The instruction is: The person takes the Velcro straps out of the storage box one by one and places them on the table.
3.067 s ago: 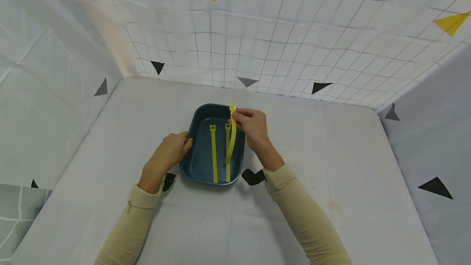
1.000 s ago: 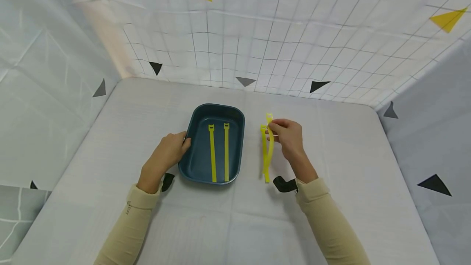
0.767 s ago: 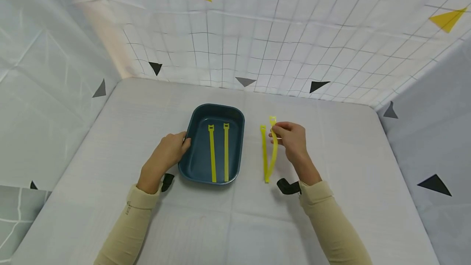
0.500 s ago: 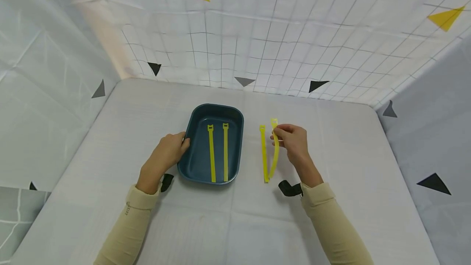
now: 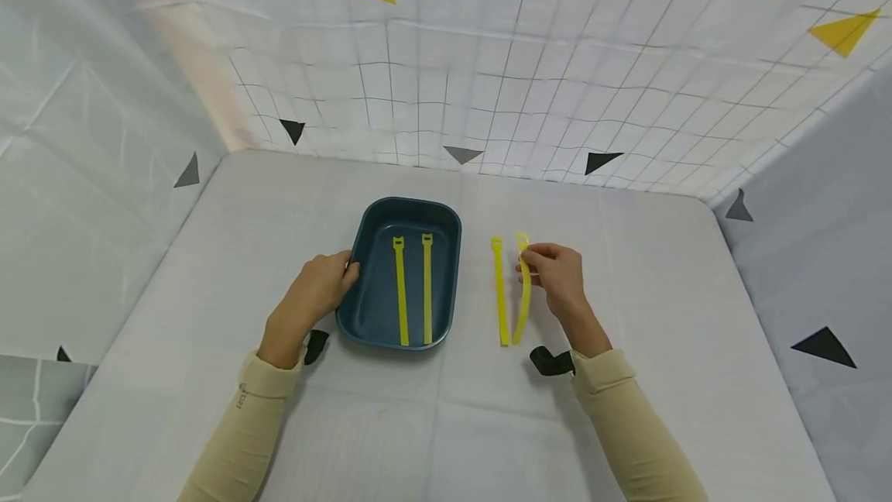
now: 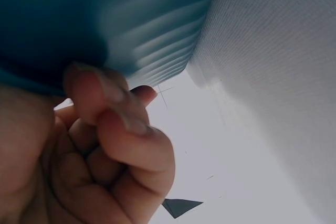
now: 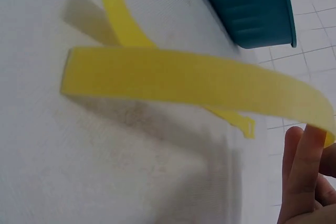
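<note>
My left hand (image 5: 313,294) grips the left rim of a dark teal rectangular tray (image 5: 372,308); the left wrist view shows curled fingers (image 6: 139,145) against its ribbed wall. Inside the tray lie two yellow cable straps with slotted heads, a left strap (image 5: 401,297) and a right strap (image 5: 428,297). On the table right of the tray lies another yellow strap (image 5: 500,297). Beside it, my right hand (image 5: 563,279) pinches a further yellow cable strap (image 7: 173,77) near its slotted head. That strap bows downward, its tail close to the tabletop; whether it touches I cannot tell.
White cloth covers the table (image 5: 669,378). At the back stands a white gridded sheet (image 5: 530,84) with black, grey and yellow triangles. Grey-white sheets close off both sides. Black wrist mounts (image 5: 550,361) show near both cuffs.
My right hand has carried the pinched strap from above the tray rightward, past the strap on the table, and lowered it beside that one. The left hand has stayed on the tray rim.
</note>
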The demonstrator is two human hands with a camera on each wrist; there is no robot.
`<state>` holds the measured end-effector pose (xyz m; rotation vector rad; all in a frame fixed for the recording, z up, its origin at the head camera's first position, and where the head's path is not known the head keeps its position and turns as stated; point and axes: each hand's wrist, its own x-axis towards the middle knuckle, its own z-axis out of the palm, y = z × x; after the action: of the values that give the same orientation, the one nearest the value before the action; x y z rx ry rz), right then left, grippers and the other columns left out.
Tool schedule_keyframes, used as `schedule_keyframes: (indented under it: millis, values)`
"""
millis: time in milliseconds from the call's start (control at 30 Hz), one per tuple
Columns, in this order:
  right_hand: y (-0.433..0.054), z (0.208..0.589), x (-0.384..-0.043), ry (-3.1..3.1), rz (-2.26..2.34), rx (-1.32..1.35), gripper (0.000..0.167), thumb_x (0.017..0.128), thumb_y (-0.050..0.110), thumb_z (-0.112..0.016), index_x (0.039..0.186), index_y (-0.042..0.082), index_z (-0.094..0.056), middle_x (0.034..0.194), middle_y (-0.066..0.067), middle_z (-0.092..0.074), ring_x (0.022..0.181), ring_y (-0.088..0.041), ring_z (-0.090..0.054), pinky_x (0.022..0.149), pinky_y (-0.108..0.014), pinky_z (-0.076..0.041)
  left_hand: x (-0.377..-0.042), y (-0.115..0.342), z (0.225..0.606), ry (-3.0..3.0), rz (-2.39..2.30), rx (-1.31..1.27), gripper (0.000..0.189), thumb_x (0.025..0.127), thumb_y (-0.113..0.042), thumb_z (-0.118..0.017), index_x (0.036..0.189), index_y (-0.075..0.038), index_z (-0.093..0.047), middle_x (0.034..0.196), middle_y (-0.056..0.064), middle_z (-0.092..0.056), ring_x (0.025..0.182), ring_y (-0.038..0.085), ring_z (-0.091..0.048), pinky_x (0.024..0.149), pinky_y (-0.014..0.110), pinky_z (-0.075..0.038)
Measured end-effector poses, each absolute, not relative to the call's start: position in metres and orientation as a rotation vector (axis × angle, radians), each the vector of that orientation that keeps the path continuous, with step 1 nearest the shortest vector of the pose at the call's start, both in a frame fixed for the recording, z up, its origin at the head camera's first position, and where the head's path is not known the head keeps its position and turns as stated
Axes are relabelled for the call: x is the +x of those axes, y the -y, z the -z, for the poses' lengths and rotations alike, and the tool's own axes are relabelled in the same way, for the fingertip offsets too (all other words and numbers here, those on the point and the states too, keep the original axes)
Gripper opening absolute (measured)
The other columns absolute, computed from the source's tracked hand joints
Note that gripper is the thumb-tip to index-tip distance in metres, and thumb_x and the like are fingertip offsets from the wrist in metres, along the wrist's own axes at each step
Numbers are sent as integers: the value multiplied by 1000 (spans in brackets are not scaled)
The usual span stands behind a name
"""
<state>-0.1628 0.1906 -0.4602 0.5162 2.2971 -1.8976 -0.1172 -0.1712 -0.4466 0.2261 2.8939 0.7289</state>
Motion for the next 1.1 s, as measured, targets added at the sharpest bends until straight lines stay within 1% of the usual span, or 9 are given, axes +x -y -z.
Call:
schedule_keyframes:
  millis: [267,400,633,900,1100]
  values:
    - [-193,472,-165,-2292,1884,574,29,95,15,-67,117,-3,-64,104,-15,-66,81,-21,-69,66,-27,-56,-117,172,447,-2894,-732,232,23,103,-16,-49,94,2,-58,67,7,-52,60,22,-51,59,36,-44]
    - [-193,476,-168,-2306,1862,597,28,94,14,-68,116,-2,-66,105,-15,-66,79,-18,-68,65,-26,-55,-117,172,446,-2892,-738,232,23,103,-16,-48,96,2,-59,67,7,-52,60,22,-51,59,37,-44]
    - [-193,484,-172,-2327,1832,619,27,94,15,-68,115,-1,-67,110,-15,-66,80,-16,-67,66,-24,-54,-118,171,446,-2887,-733,234,22,104,-16,-48,92,0,-57,65,6,-50,59,22,-50,58,36,-43]
    - [-191,490,-175,-2369,1829,581,26,93,11,-68,113,-5,-68,107,-17,-66,81,-17,-63,64,-22,-54,-119,171,446,-2886,-732,227,23,104,-17,-47,89,-2,-56,65,5,-49,59,21,-49,57,35,-43]
    - [-189,493,-177,-2444,1799,537,24,92,10,-68,111,-6,-69,105,-19,-67,79,-17,-63,64,-20,-53,-118,172,446,-2883,-731,228,23,104,-17,-48,97,2,-59,67,6,-51,61,22,-51,60,37,-44]
